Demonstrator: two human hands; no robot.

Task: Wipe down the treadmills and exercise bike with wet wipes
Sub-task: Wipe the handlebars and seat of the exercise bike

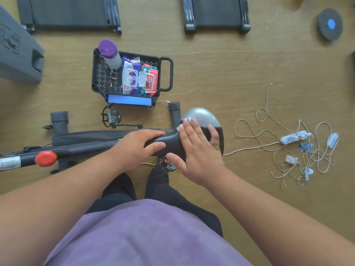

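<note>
From my feed, the wooden floor (221, 73) fills the view, with two treadmills lying at the top: the left treadmill (69, 13) and the right treadmill (216, 13), well apart from each other. Nearer me, the exercise bike (86, 141) stretches across the middle, its red knob (45, 158) at the left and its saddle (201, 127) at the right. I see my left hand (138, 148) gripping the narrow nose of the saddle, fingers curled over it. My right hand (196, 148) lies flat on the wide part of the saddle, fingers straight and spread; a bit of white shows beyond the fingertips, possibly a wet wipe (180, 126), though I cannot tell for sure. Beyond the bike sits a black basket (165, 73) holding a purple-capped bottle (109, 53) and two wipe packs (141, 78). A tangle of cords (299, 150) lies on the floor to the right.
</note>
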